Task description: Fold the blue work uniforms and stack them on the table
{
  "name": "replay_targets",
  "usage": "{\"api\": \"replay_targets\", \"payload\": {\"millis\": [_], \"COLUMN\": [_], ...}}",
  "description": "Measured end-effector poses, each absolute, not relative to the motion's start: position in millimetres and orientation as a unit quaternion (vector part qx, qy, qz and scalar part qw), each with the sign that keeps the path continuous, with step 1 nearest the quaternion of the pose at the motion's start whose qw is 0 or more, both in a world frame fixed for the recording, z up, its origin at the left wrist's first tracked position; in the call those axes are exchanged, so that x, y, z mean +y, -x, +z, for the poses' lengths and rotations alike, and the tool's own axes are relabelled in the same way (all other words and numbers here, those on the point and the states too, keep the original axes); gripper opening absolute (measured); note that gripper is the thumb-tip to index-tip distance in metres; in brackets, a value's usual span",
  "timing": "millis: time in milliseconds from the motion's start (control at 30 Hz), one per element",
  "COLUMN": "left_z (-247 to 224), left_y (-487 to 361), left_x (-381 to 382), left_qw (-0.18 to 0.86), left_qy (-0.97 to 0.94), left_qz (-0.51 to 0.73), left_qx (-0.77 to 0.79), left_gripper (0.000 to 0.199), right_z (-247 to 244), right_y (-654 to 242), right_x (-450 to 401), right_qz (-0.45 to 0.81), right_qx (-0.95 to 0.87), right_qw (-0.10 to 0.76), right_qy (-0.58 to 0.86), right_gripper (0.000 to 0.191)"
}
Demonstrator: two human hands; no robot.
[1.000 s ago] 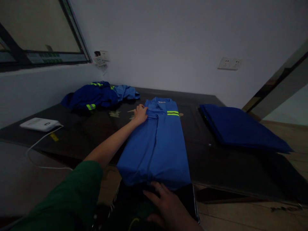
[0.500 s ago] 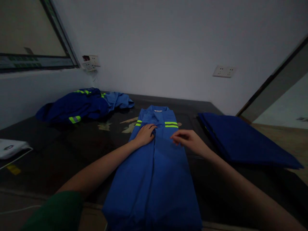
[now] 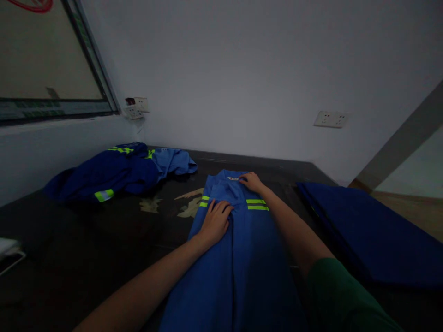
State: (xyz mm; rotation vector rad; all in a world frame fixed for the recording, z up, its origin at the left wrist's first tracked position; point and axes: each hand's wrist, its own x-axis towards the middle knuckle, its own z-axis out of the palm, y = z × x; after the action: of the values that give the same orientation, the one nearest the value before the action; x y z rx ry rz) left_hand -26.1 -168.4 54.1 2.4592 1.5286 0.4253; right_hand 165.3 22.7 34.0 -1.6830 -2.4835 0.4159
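A blue work jacket (image 3: 266,258) with yellow-green reflective stripes lies lengthwise on the dark table, its collar and white label at the far end. On its chest, by the front placket, my left hand (image 3: 216,221) rests palm down with fingers spread. My right hand (image 3: 252,181) is at the right side of the collar, beside the label, its fingers bent and closed on the collar cloth. The thumb of that hand is hard to make out in the dim light. The jacket's near end runs out of view at the bottom.
Crumpled dark and light blue workwear (image 3: 117,170) with reflective bands lies at the back left. A folded dark blue stack (image 3: 374,230) sits on the right. The dark table (image 3: 114,240) meets a white wall with sockets (image 3: 330,119). A white device (image 3: 8,246) shows at the left edge.
My right hand has moved forward from above the jacket's right side to the collar. My left hand stays on the chest. The view has tilted up slightly.
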Motion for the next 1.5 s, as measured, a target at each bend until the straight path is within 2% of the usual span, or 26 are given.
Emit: {"api": "replay_targets", "payload": {"millis": [133,333,633,833,900,1000,1067,1133,1200,1300,1500], "left_z": [48,44,40,44,45,42,40,38,38,45,63], "left_y": [27,26,24,22,23,25,26,28,30,34,42], "left_x": [-165,-163,-165,-165,-166,-166,-165,-164,-162,-158,-150], "left_qw": [0.131,0.138,0.089,0.092,0.096,0.094,0.097,0.105,0.109,0.103,0.097], "left_qy": [-0.824,-0.816,-0.82,-0.814,-0.811,-0.81,-0.812,-0.813,-0.814,-0.819,-0.83], "left_qz": [0.122,0.093,0.072,0.056,0.075,0.105,0.115,0.116,0.115,0.115,0.09], "left_qx": [0.537,0.554,0.561,0.571,0.572,0.569,0.564,0.56,0.558,0.553,0.542], "left_gripper": [0.057,0.054,0.043,0.041,0.042,0.044,0.045,0.045,0.045,0.044,0.037], "right_z": [28,30,6,12,24,47,63,78,91,105,109], "right_y": [-177,-213,-201,-189,-184,-177,-173,-170,-167,-163,-163], "right_x": [44,57,45,31,19,-15,-44,-69,-84,-87,-73], "right_qz": [0.138,0.117,0.014,-0.013,0.017,0.164,0.257,0.28,0.252,0.235,0.345], "right_qx": [-0.833,-0.828,-0.802,-0.787,-0.804,-0.866,-0.905,-0.93,-0.947,-0.95,-0.921], "right_qw": [0.008,-0.035,-0.02,0.024,0.085,0.17,0.151,0.095,0.037,-0.014,0.005], "right_qy": [0.536,0.547,0.596,0.616,0.589,0.44,0.304,0.217,0.198,0.206,0.178], "right_gripper": [0.03,0.044,0.045,0.035,0.03,0.022,0.025,0.033,0.035,0.025,0.014]}}
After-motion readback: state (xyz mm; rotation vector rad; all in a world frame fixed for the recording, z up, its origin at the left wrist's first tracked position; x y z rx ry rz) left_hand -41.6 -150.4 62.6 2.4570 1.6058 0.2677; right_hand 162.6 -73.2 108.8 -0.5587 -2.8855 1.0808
